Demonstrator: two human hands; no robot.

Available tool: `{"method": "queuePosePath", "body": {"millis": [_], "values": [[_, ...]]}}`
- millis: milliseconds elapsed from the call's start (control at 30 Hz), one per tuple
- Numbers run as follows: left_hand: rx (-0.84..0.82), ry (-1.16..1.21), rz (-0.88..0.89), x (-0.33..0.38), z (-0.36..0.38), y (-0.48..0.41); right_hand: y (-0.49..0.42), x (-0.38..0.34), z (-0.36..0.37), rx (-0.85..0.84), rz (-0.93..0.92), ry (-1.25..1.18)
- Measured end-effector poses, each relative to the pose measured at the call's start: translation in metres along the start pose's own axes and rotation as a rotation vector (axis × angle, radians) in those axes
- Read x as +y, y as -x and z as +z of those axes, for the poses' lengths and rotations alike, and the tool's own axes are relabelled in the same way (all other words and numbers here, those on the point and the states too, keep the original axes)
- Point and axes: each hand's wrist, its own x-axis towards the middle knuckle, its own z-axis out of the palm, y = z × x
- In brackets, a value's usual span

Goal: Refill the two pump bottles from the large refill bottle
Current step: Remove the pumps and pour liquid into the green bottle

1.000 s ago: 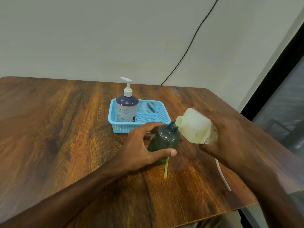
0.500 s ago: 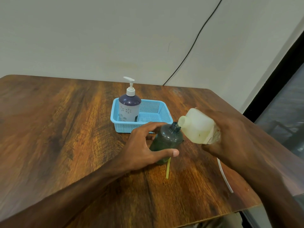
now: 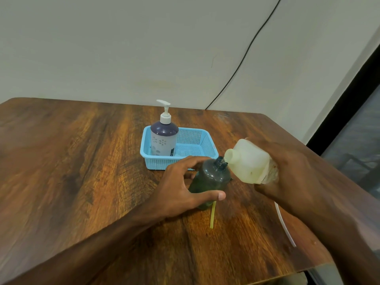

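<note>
Wide bare wood across the left half of the table (image 3: 61, 161), rounded far-left corner near the wall, nothing standing there. Left forearm slanting in from the lower left edge. Blue mesh basket (image 3: 197, 155) at mid-table, well in from every edge; purple-and-white pump bottle (image 3: 163, 138) upright in its left part, white pump head on, right part of the basket open. Left hand (image 3: 181, 190) just in front of the basket, fingers (image 3: 191, 161) curled round the far side and thumb across the near side of the dark green bottle (image 3: 211, 177), gripping it upright on the table, pump off, neck open. Thin yellow tube (image 3: 212, 215) lying on the wood below that bottle, pointing toward the near edge. Large refill bottle (image 3: 250, 161) tipped on its side to the right, open mouth touching the green bottle's neck, pale yellowish liquid inside. Right hand (image 3: 287, 177) wrapped round the refill bottle's base, fingers closed on it from behind and below. White tube (image 3: 284, 225) lying near the right forearm, close to the near-right edge. Narrow strip of free table between the right arm and the right edge; black cable (image 3: 242, 64) running down the wall behind the far edge.
</note>
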Motion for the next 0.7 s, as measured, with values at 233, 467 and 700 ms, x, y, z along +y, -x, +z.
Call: {"method": "queuePosePath", "body": {"millis": [233, 467, 700], "values": [[-0.001, -0.015, -0.002, -0.0005, 0.0002, -0.0011, 0.0001, -0.0024, 0.0, 0.009, 0.011, 0.016], [-0.001, -0.009, -0.003, -0.0007, 0.0005, -0.0013, -0.0006, -0.0029, -0.0016, 0.039, -0.058, 0.023], [0.001, -0.006, 0.007, 0.0004, 0.0003, -0.0007, -0.001, -0.0032, -0.0031, 0.01, -0.03, 0.017]]}}
